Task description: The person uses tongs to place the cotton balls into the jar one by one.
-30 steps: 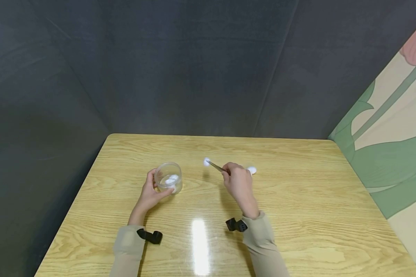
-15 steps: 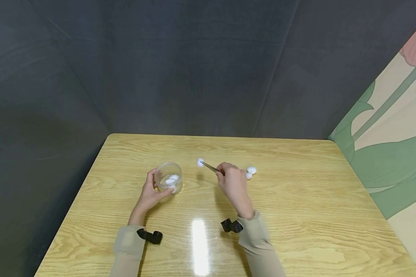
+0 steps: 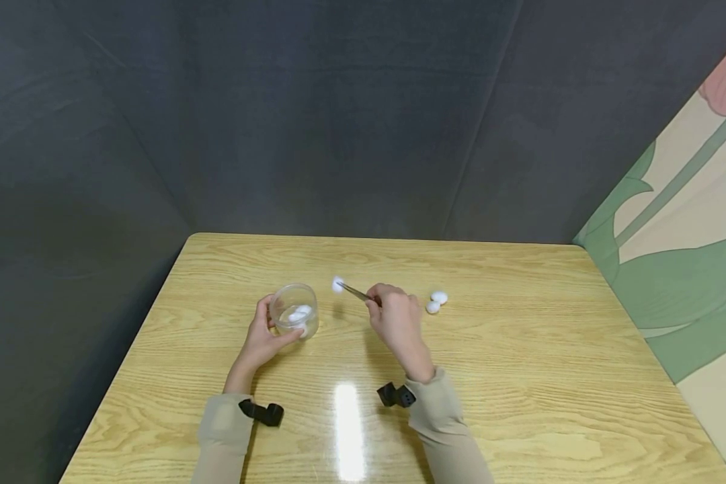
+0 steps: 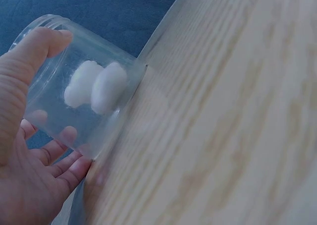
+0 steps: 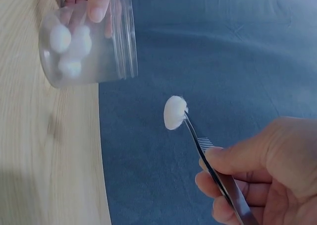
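A clear plastic jar (image 3: 294, 296) without a lid stands on the table, with a few white cotton balls (image 4: 110, 87) at its bottom. My left hand (image 3: 263, 341) grips the jar's side, thumb on the near wall and fingers behind it. Metal tweezers (image 5: 218, 173) are pinched between the thumb and fingers of my right hand (image 3: 398, 329). Their tips hold one cotton ball (image 5: 175, 112) in the air, to the right of the jar and apart from it.
Two more cotton balls (image 3: 436, 302) lie on the wooden table (image 3: 550, 349) to the right of my right hand. A dark cloth (image 3: 339, 121) hangs behind the table. At the right is a floral-patterned cloth (image 3: 696, 269).
My right hand has moved left, bringing the tweezers and their cotton ball closer to the jar. Both cotton balls on the table have come into full view. The left hand and jar stay put.
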{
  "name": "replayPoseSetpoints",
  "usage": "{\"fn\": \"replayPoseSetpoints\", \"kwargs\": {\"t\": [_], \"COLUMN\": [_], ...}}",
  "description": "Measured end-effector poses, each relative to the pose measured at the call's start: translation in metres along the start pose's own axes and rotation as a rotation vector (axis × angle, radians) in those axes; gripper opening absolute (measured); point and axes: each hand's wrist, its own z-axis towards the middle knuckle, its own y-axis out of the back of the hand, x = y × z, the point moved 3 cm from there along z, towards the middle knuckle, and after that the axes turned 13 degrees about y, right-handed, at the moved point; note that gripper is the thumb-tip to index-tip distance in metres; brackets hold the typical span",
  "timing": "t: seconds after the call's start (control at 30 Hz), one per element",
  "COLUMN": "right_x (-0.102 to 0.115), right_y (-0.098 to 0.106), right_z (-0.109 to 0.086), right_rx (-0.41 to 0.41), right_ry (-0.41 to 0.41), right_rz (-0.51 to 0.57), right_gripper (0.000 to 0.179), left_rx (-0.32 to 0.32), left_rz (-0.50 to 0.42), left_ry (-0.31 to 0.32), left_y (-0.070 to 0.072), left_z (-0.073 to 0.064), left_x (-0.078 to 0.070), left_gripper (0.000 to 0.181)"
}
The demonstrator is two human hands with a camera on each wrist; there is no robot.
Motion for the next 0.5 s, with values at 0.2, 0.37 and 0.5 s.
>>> {"fn": "replayPoseSetpoints", "kwargs": {"t": [0.2, 0.37, 0.5], "right_x": [0.007, 0.013, 0.018], "right_y": [-0.002, -0.005, -0.008], "right_z": [0.003, 0.005, 0.007], "right_rx": [0.019, 0.034, 0.048], "right_ry": [0.007, 0.024, 0.042], "right_rz": [0.013, 0.007, -0.007], "right_gripper": [0.006, 0.006, 0.005], "left_rx": [-0.003, -0.004, -0.007], "left_rz": [0.001, 0.003, 0.001], "left_ry": [-0.005, -0.021, -0.034], "left_y": [0.0, 0.0, 0.0], "left_z": [0.0, 0.0, 0.0], "left_x": [0.0, 0.0, -0.001], "left_gripper": [0.08, 0.079, 0.08]}}
